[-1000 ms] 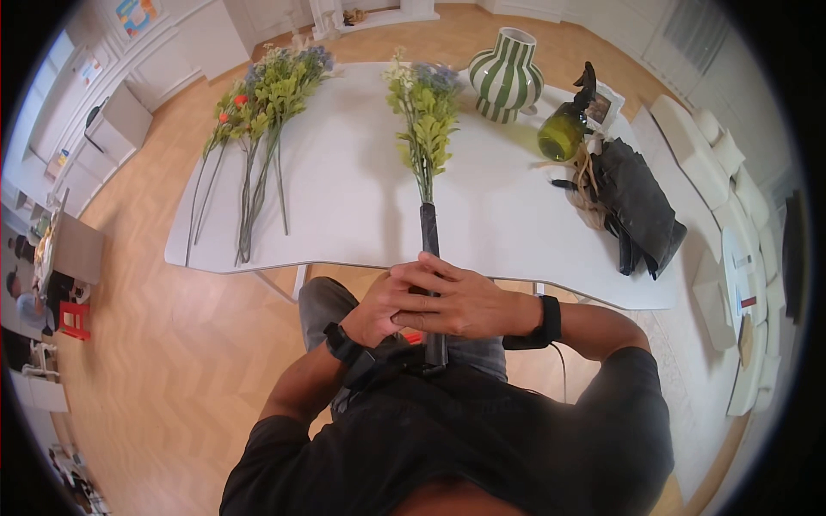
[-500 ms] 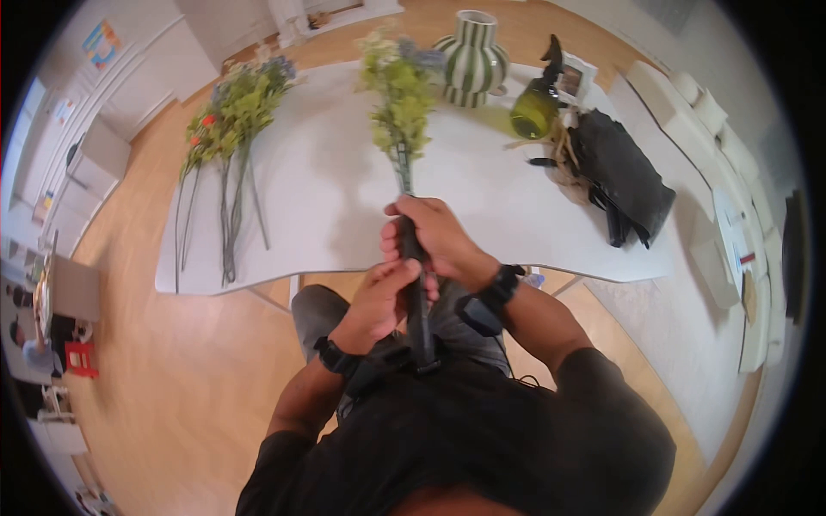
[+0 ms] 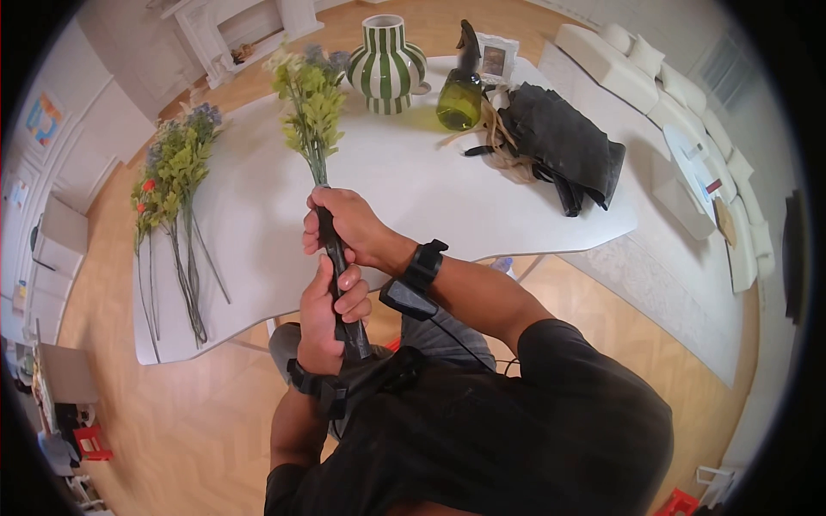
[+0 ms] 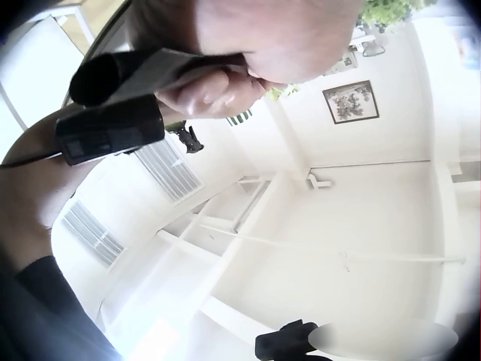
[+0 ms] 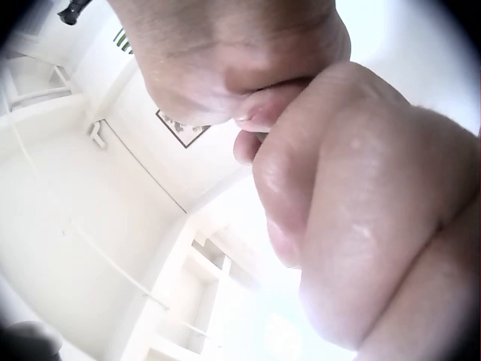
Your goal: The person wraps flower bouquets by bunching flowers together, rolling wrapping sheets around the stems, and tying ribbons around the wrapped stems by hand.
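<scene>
In the head view I hold a bouquet (image 3: 311,112) of green leaves with pale and blue flowers, upright over the table's front edge. A black wrap (image 3: 329,236) is rolled round its stems into a long tube. My right hand (image 3: 360,225) grips this wrap high up, just below the bare stems, with the thumb along the top. Lower down, my left hand (image 3: 325,314) curls its fingers round the same wrap. The wrap's lower end points toward my lap, and the left wrist view shows it as a black tube (image 4: 98,79) with an open end.
More flower stems (image 3: 182,232) lie on the white table (image 3: 258,284) at the left. Toward the back stand a green-striped vase (image 3: 387,73), a green spray bottle (image 3: 460,105) and a picture frame (image 3: 496,60). Black sheets (image 3: 559,133) and tan strands (image 3: 508,150) lie at the right.
My right hand, earlier laid over the left, has moved up the wrap and now grips it near the stems. My left hand grips below. The head view has turned right.
</scene>
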Available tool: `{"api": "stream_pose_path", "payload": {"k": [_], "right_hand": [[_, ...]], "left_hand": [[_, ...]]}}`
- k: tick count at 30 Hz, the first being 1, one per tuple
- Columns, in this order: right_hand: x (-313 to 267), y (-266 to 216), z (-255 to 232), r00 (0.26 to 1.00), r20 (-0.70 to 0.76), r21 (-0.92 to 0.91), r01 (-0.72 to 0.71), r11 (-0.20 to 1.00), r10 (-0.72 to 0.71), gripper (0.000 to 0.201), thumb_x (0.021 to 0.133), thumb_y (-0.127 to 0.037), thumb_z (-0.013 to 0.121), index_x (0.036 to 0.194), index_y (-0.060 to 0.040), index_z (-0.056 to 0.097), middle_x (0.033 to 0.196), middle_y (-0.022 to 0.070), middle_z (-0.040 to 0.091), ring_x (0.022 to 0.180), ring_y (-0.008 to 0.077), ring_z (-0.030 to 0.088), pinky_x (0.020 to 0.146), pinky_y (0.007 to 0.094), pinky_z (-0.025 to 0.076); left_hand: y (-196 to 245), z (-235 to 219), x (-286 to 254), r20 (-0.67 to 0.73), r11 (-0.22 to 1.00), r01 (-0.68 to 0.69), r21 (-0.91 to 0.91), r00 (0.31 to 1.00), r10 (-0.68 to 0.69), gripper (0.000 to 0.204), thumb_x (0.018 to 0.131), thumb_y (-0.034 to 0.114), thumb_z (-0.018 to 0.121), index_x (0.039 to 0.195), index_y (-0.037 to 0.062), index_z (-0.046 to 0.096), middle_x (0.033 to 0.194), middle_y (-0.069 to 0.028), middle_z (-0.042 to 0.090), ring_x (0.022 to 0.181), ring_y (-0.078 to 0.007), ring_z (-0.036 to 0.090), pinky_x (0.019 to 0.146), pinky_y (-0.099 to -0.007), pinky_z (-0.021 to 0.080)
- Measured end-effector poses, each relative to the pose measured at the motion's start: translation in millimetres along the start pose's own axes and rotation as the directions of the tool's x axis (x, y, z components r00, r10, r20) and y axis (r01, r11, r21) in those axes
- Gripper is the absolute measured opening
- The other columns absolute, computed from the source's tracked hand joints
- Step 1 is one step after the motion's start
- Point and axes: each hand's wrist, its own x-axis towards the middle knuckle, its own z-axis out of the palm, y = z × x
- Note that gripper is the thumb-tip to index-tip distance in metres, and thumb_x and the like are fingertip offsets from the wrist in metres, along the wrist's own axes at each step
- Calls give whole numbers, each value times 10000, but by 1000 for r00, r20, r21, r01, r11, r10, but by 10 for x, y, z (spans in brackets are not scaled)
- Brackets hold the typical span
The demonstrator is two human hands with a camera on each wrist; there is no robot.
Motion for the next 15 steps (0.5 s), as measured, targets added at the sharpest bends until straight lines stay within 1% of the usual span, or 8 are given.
{"api": "stream_pose_path", "payload": {"k": [2,4,6,7,9,11,13,15], "right_hand": [[2,-31,-39,1000,19,49,15,999,-16,220,954,-239,470,908,-28,513,730,85,586,616,222,617,570,371,557],[10,-42,-69,999,43,102,25,994,-30,212,960,-238,469,908,-38,517,740,84,597,644,224,628,598,369,563],[27,-42,-115,985,174,268,-31,963,-17,209,984,-246,467,923,-53,523,762,75,616,699,227,640,665,378,568],[47,-22,-144,984,175,269,-30,963,-18,209,984,-246,467,923,-53,523,762,75,616,699,227,640,665,378,568],[87,26,-210,948,318,369,-108,923,-17,242,1007,-294,481,949,-65,531,790,72,639,733,233,650,710,389,564],[98,40,-226,945,325,364,-114,924,-12,271,1012,-324,480,961,-64,533,827,85,651,755,236,657,721,391,562],[74,15,-224,944,331,361,-122,925,-5,301,1018,-355,479,973,-62,534,864,98,663,777,238,663,732,393,560],[-7,-87,-229,962,265,145,-108,983,67,321,1044,-349,416,1070,-56,544,987,132,672,860,261,681,763,389,563]], "left_hand": [[-18,-13,33,68,997,28,-78,997,-23,315,1048,350,434,1158,60,491,767,4,461,514,-60,398,427,-195,346],[-31,35,41,69,998,13,-67,998,-8,321,1047,349,435,1161,54,492,766,2,459,508,-65,396,424,-198,344],[-77,68,51,69,999,-6,-54,998,10,327,1046,348,436,1164,48,492,764,0,457,503,-69,395,421,-200,342],[-113,80,56,85,996,-7,-83,996,15,329,1045,347,438,1164,45,490,764,-2,455,497,-73,392,418,-203,339],[-126,76,71,102,994,-8,-111,995,19,330,1045,346,439,1163,42,488,763,-5,453,491,-76,389,415,-206,336],[-114,38,87,211,970,83,-228,977,-34,319,1050,344,427,1157,50,488,755,1,447,486,-69,379,410,-208,326],[-62,35,79,182,970,91,-225,982,-50,311,1052,344,421,1142,55,492,749,6,445,481,-64,369,403,-206,313],[-34,19,74,153,970,99,-224,986,-65,304,1054,344,415,1128,60,496,742,12,442,476,-59,360,396,-205,301]]}}
